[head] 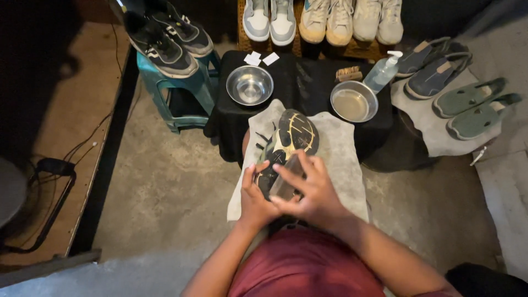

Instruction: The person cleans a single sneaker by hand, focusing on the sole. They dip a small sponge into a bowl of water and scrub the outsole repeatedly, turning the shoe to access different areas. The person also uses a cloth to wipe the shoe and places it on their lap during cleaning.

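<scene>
Sneaker sole-up on lap cloth, both hands on it.

Black sneaker (286, 148) with cream-lined sole lies upturned on a grey cloth (341, 165) over the lap, just before the black-draped table (308, 82). Left hand (254, 198) grips its heel end, fingers curled round. Right hand (311, 190) clasps a small blurred object against the sole; what it is, cannot tell. On the table: 2 round steel bowls (249, 85), the right one (353, 101) holding cloudy liquid, 1 wooden brush (348, 73), 1 clear pump bottle (383, 71), 2 white slips (261, 58). Behind the table, 4 pale sneakers (324, 19). Left of it, 2 dark sneakers (168, 41) on a teal stool (181, 88). Right, 4 slip-ons (456, 91) on cloth.
</scene>
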